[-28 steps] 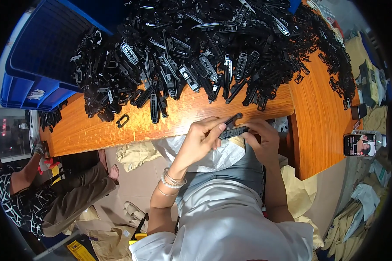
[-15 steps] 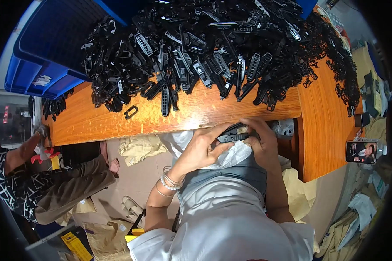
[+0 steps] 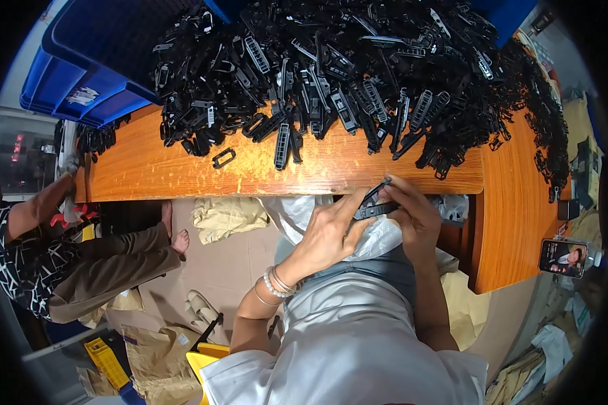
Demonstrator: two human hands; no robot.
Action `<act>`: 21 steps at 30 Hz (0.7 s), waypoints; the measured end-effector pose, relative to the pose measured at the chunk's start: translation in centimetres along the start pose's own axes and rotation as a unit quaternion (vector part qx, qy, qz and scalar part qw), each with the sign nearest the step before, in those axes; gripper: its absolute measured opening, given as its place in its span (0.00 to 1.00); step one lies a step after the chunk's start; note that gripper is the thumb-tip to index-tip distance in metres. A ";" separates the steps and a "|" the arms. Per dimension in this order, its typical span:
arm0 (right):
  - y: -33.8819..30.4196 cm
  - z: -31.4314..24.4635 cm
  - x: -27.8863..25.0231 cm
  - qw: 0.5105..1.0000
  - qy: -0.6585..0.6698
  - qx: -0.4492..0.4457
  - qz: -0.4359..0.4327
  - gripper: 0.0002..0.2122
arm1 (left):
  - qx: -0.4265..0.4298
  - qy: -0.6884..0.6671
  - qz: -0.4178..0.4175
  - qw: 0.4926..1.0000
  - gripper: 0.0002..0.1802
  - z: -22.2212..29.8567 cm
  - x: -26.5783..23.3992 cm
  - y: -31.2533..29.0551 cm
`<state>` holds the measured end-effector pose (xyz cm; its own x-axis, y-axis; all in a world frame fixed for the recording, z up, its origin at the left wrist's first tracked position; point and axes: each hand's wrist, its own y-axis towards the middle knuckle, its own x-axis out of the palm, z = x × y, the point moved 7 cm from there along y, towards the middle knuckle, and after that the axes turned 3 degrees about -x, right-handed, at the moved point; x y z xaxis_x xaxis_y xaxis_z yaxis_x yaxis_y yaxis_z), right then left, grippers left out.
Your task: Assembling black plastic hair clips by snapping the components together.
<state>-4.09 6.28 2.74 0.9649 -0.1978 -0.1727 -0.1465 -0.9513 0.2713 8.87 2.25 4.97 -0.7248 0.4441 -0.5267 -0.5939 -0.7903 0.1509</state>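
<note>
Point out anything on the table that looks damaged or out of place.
The tabletop looks worn: pale patches break up its orange finish in front of the heap of black parts. One small black frame lies alone, apart from that heap.

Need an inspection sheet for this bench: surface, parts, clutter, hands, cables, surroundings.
Surface: wooden table, pale scuffs along the front.
Parts: pile of black plastic parts across the back; one open rectangular frame lies apart in front.
Clutter: blue crate at the left end; sandals and tan sacks on the floor.
Hands: left hand and right hand hold black plastic at the table's front edge; one piece or two, unclear.
Cables: nothing seen clearly.
Surroundings: seated person at left; phone, screen lit, at right.
</note>
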 end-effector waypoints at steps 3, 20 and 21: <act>0.4 0.0 0.1 0.999 0.037 0.012 -0.001 0.25 | 0.043 -0.014 0.001 0.999 0.23 0.2 -0.4 -0.2; -0.2 1.4 1.4 0.983 0.130 0.122 -0.041 0.13 | -0.031 -0.113 -0.052 0.992 0.21 -3.4 -2.3 -1.2; -0.1 1.1 1.6 0.994 0.038 0.089 -0.059 0.12 | -0.044 -0.085 -0.018 0.995 0.19 -3.9 -4.2 -1.2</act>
<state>-2.76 5.79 1.41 0.9903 -0.0701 -0.1203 -0.0606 -0.9949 0.0810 13.96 -0.30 3.71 -0.7570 0.5309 -0.3810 -0.5921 -0.8039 0.0564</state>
